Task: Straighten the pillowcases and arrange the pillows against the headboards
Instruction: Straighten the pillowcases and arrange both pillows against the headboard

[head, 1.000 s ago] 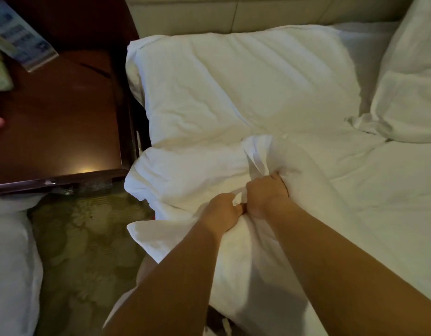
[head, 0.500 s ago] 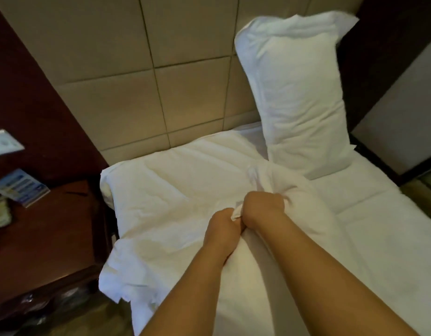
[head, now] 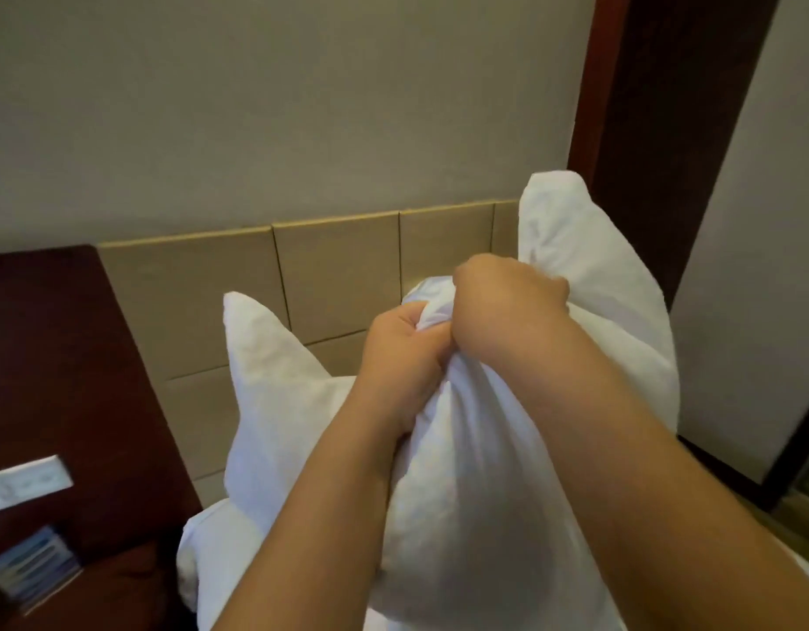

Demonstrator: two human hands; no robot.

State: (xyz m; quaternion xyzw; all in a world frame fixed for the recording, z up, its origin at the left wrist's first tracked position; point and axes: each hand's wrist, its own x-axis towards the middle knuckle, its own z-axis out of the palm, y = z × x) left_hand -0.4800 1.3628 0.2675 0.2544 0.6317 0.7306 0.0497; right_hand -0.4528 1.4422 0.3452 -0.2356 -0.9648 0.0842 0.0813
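headboard [head: 334, 275] beyond pillowcase [head: 484, 494] in left fist [head: 402, 352], right fist [head: 507, 302]

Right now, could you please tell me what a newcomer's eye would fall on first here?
At centre, the left hand and right hand meet, fingers bunching the top of a white pillow held upright. Behind it runs the beige panelled headboard, with a second pillow standing at its right end.

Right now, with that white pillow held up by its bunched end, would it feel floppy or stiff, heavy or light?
Probably floppy: the pillow sags into a bulge below the left hand and right hand. Likely light, since fistfuls of cloth carry it. Grip seems secure.
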